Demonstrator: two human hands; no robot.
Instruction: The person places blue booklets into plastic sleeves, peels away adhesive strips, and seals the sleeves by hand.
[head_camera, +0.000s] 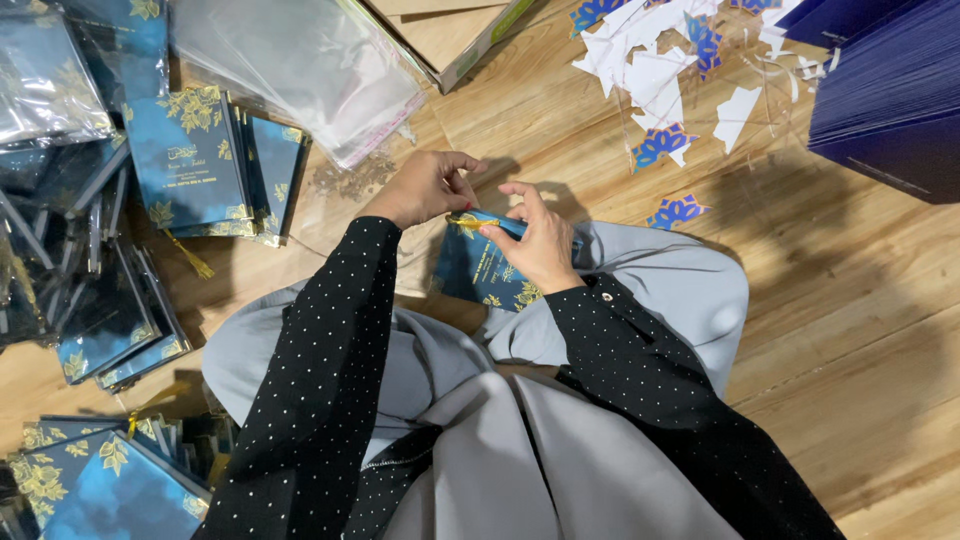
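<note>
Observed from above, seated on a wooden floor (850, 330) with grey cloth over my lap.

My left hand (425, 188) is bent inward, thumb and forefinger pinched on a thin yellow tassel cord (468, 222) at the top edge of a blue card (490, 268). My right hand (540, 245) grasps the same card at its upper end, thumb underneath and fingers curled over, so the card is held between both hands just above my lap. The card is dark blue with gold leaf print at its lower corner; it is tilted, its lower part resting against the grey cloth.

Both sleeves are black with small white dots.

To my left on the floor lies a spread of finished blue cards (190, 160) with gold floral corners, several leaning or overlapping, some in clear wrapping. More of the same cards (90, 480) sit near my left knee at the lower edge of view. A stack of clear plastic sleeves (300, 60) lies beyond my left hand, partly over the cards. A cardboard box (450, 35) lies just beside the sleeves at the top of view.

Ahead to my right, white paper scraps (650, 70) with blue patterned pieces are scattered on the floor. A tall stack of dark navy sheets (890, 90) occupies the far right corner, well apart from my hands.
</note>
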